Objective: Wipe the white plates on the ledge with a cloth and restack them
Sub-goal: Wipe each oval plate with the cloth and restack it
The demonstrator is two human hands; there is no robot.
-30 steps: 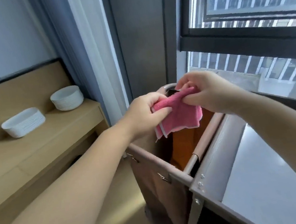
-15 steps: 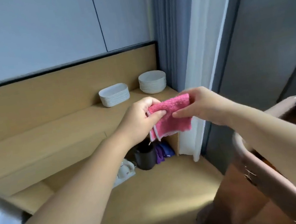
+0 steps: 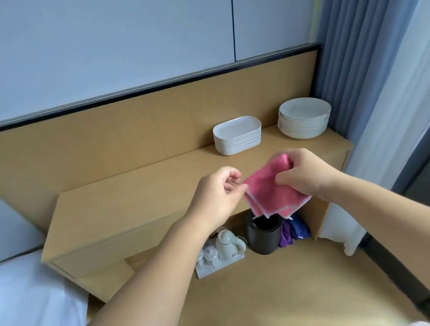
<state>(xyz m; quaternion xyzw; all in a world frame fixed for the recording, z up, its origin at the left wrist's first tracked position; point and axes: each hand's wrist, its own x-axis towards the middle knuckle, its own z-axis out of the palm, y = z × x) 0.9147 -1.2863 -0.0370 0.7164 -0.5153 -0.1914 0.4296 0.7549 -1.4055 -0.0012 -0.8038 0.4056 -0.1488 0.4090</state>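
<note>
Both hands hold a folded pink cloth (image 3: 269, 195) in the air in front of the wooden ledge (image 3: 142, 190). My right hand (image 3: 305, 174) grips its upper right part. My left hand (image 3: 218, 193) pinches only the cloth's left corner with its thumb tip and curled fingers. Two stacks of white plates stand at the ledge's far right end, beyond the hands. One is a stack of rectangular plates (image 3: 237, 135) and the other a stack of round plates (image 3: 304, 118). Neither hand touches a plate.
Under the ledge stand a black bin (image 3: 264, 236), a white tray with a kettle and cups (image 3: 222, 254), and purple and blue cloths (image 3: 293, 230). Blue and white curtains (image 3: 376, 55) hang at the right. A white bed (image 3: 22, 317) lies at the lower left.
My view has swung left from the cart to face the ledge, and the plate stacks are now nearer. Both hands carried the cloth along, and my left hand's hold slid to the corner.
</note>
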